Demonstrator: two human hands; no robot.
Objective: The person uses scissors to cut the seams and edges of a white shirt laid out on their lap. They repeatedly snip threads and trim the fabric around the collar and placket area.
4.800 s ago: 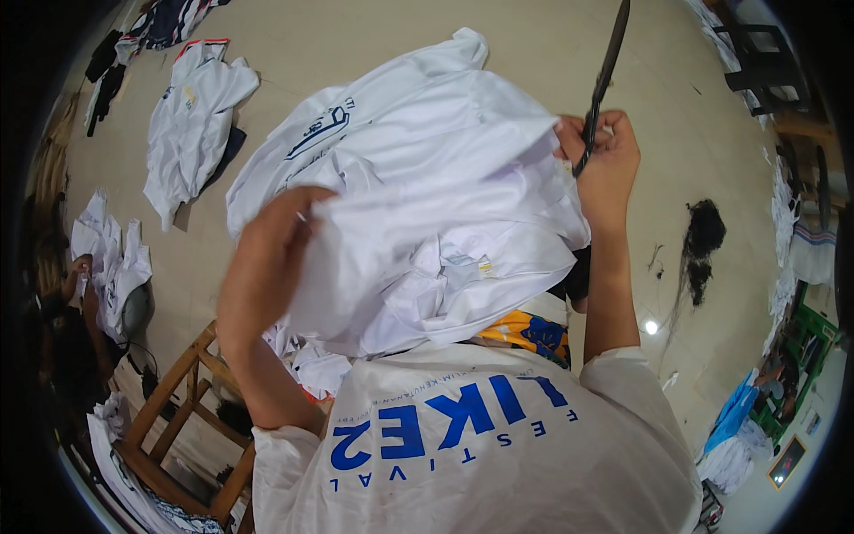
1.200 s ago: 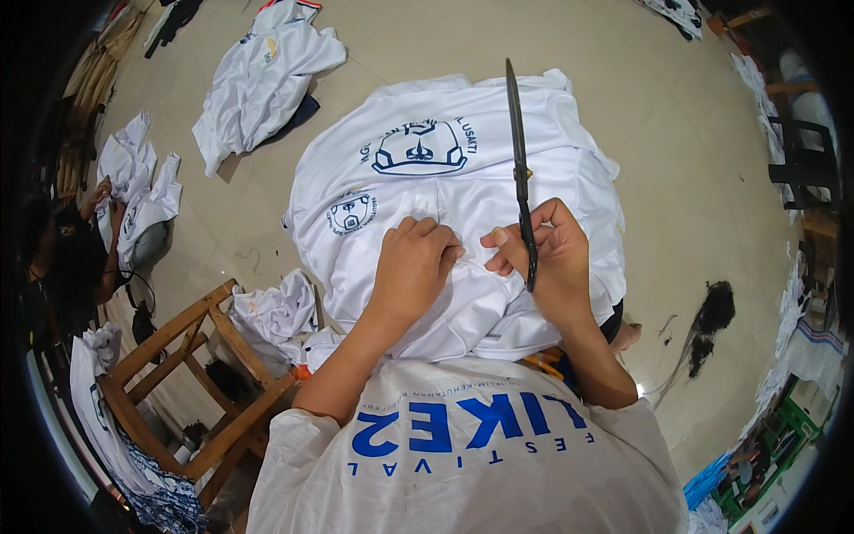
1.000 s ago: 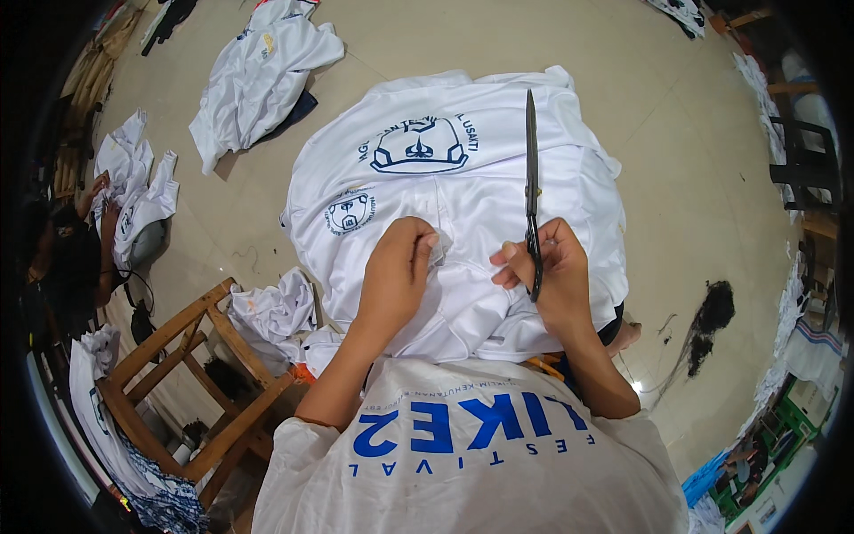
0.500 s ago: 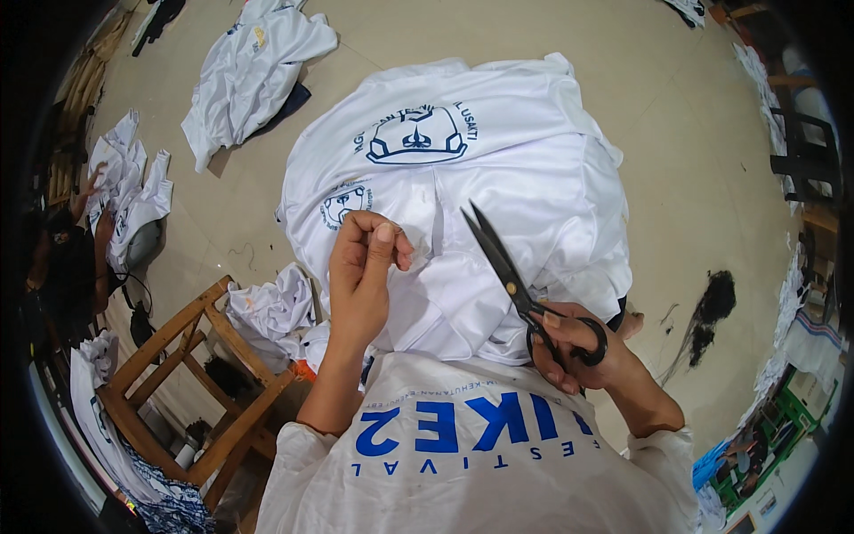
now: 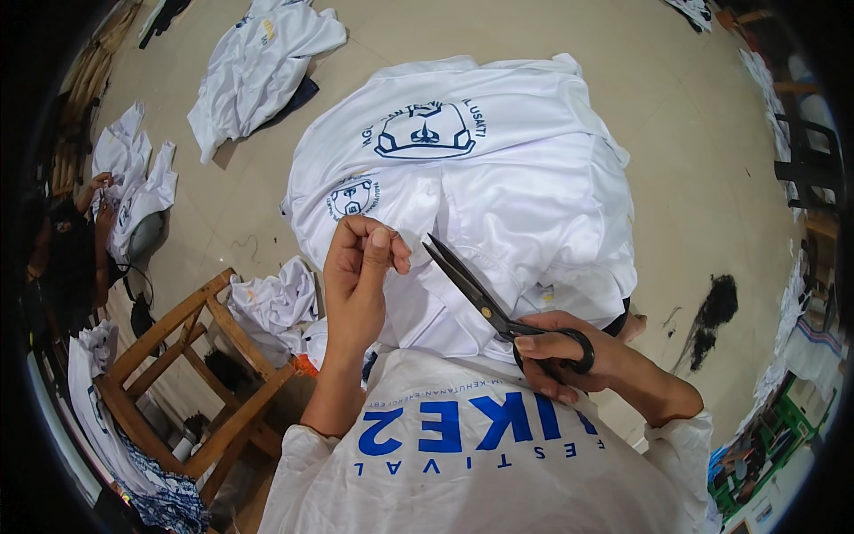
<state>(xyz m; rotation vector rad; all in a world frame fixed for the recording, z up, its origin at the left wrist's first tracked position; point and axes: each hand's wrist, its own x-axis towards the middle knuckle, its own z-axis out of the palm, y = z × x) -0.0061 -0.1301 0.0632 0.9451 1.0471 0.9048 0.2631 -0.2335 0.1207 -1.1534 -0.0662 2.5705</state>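
Observation:
A heap of white shirts (image 5: 543, 187) with dark blue printed emblems is spread in front of me, over my lap. Above its near left part, my left hand (image 5: 358, 276) is raised with thumb and fingertips pinched together. Whatever lies in that pinch is too small to make out. My right hand (image 5: 569, 356) grips black-handled scissors (image 5: 485, 307), with fingers through the loops. Their dark blades slant up and left, slightly parted at the tips, which are beside my left fingertips. Part of the shirt cloth is hidden under my left hand and the blades.
A wooden stool frame (image 5: 169, 347) lies at the left, with a crumpled white shirt (image 5: 276, 307) beside it. Another white shirt (image 5: 258, 76) lies on the floor at the far left. Black threads (image 5: 714, 311) lie on the right. A person (image 5: 76, 231) handles white cloth at the left edge.
My right hand has turned the scissors leftward, so the tips are now closer to my left fingertips. My left hand keeps its pinch nearly in place. The view has shifted slightly.

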